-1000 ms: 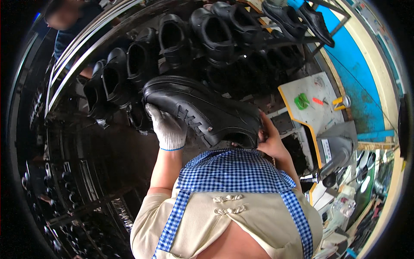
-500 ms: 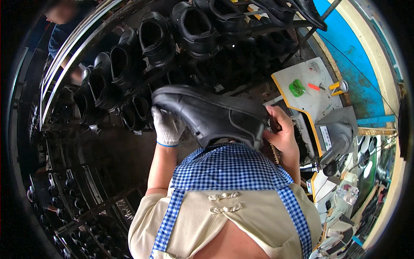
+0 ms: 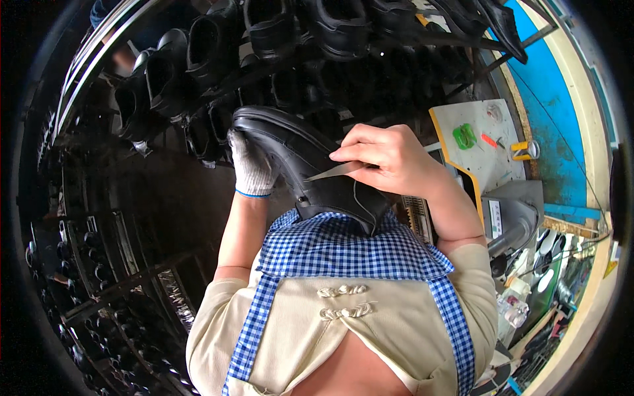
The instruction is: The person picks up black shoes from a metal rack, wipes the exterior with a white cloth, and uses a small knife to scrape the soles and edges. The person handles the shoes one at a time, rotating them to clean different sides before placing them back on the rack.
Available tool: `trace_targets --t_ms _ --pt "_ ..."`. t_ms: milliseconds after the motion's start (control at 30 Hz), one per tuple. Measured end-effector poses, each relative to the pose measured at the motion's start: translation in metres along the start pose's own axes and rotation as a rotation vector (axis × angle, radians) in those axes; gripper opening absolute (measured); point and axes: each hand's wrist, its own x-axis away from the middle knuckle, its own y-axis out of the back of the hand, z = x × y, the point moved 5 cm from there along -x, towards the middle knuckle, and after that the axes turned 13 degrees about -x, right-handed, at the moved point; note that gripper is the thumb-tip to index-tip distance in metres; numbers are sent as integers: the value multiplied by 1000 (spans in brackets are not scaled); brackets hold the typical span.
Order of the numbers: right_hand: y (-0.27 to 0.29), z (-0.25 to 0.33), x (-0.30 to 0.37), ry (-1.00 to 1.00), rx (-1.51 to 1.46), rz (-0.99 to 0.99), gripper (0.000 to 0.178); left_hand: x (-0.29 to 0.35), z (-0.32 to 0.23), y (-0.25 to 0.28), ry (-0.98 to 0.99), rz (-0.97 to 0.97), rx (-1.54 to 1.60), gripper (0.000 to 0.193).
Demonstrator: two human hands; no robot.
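Observation:
In front of my blue checked apron, a black shoe (image 3: 281,148) is held tilted, its toe up to the left and its heel low near the apron. My left hand (image 3: 251,165), in a white knit glove with a blue cuff edge, is closed round the toe end from the sole side; some of its fingers are hidden. My bare right hand (image 3: 389,158) pinches a thin, pointed metal blade (image 3: 333,172). The blade lies across the shoe's side, its tip pointing left at the upper. Whether the tip touches the leather, I cannot tell.
Beyond my hands stands a rack with several black shoes (image 3: 271,26). At right, a white tabletop (image 3: 485,168) carries a green item (image 3: 464,136), an orange-handled tool (image 3: 489,140) and a yellow-banded cylinder (image 3: 525,150). Below it is a grey machine (image 3: 512,208). Another person's arm (image 3: 123,58) shows far left.
My right hand has left the heel and moved left and up over the shoe's side, where the blade now shows. The shoe's heel has swung down and left. My left hand still grips the toe.

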Motion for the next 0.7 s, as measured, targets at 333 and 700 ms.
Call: trace_targets --t_ms 333,700 --pt "-12 6 -45 -2 250 456 10 8 -4 -12 77 -44 -80 80" --pt "-24 -19 -40 42 160 261 10 3 -1 0 84 -122 -88 75"
